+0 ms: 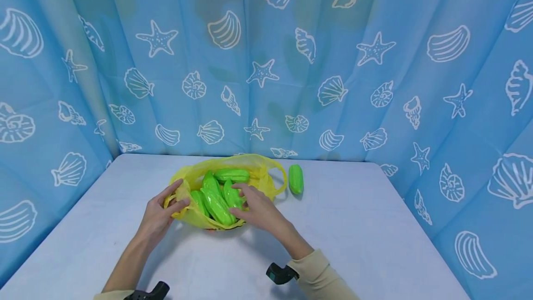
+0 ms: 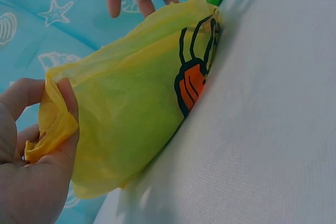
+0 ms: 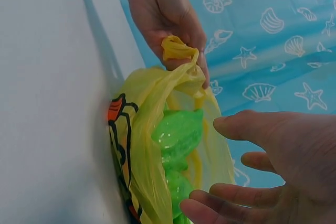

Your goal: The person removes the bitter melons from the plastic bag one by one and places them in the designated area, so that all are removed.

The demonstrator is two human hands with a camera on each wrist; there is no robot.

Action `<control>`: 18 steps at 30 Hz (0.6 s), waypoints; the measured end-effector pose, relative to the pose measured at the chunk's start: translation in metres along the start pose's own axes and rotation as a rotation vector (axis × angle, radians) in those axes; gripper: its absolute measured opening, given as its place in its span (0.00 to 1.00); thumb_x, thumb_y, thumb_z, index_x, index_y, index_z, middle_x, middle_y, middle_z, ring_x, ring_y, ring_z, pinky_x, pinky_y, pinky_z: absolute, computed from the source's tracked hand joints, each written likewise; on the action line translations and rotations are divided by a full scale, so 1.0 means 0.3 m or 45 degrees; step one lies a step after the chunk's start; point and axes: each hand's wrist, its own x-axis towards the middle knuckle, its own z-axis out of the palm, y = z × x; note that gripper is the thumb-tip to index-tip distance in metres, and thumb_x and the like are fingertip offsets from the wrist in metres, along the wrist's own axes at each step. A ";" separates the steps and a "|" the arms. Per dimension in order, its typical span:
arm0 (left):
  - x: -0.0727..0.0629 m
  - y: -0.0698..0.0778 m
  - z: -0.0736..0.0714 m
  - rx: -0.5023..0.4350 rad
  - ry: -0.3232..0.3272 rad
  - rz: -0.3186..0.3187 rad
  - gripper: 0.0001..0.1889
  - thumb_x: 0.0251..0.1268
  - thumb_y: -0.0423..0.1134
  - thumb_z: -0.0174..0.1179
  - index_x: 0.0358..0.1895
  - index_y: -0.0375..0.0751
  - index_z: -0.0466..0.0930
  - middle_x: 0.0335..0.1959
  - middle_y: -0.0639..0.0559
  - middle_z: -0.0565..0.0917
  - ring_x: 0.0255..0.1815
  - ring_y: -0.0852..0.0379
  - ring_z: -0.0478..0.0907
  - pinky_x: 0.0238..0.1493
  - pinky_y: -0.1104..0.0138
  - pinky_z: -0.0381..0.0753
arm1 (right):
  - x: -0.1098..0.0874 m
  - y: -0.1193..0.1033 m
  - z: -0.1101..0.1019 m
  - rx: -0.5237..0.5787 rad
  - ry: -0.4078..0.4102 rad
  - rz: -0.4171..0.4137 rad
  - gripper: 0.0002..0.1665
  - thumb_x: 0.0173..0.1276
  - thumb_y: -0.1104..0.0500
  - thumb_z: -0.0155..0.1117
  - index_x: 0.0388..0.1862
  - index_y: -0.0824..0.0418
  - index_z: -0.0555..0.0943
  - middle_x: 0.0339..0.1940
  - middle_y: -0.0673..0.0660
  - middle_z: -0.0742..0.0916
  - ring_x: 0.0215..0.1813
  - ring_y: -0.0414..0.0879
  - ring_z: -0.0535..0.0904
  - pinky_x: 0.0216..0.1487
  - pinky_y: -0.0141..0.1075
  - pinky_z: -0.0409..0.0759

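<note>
A thin yellow plastic bag [image 1: 260, 172] with a black and orange print lies on the table, its mouth spread. Inside are several glossy green vegetable-shaped pieces [image 1: 217, 207], long and ridged like cucumbers. At the bag's left end, my left hand [image 1: 157, 214] grips the gathered handle between thumb and fingers, and the yellow plastic bunches in it in the left wrist view. My right hand [image 1: 260, 209] is over the bag's right side, fingers spread and slightly bent. In the right wrist view nothing lies between the thumb and fingers, with the green pieces just beyond them.
One more green vegetable piece [image 1: 296, 179] lies on the table just right of the bag. The white table [image 1: 341, 240] ends at the back against a blue curtain [image 1: 258, 101] with white shells and starfish. Each wrist wears a black camera mount [image 1: 281, 273].
</note>
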 end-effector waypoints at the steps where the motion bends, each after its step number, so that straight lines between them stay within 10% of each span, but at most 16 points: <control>1: 0.000 -0.001 0.000 -0.001 -0.001 0.003 0.43 0.61 0.50 0.68 0.77 0.59 0.55 0.78 0.53 0.50 0.62 0.59 0.60 0.50 0.84 0.76 | 0.002 -0.004 0.001 -0.008 0.002 0.001 0.35 0.68 0.47 0.66 0.70 0.53 0.67 0.55 0.59 0.82 0.51 0.51 0.82 0.47 0.38 0.82; 18: 0.000 0.004 0.005 -0.029 0.003 -0.010 0.43 0.61 0.48 0.68 0.77 0.57 0.56 0.80 0.53 0.48 0.66 0.57 0.59 0.52 0.85 0.76 | 0.043 -0.089 0.045 -0.159 -0.030 0.006 0.37 0.67 0.45 0.66 0.72 0.49 0.65 0.62 0.56 0.81 0.57 0.47 0.80 0.52 0.40 0.82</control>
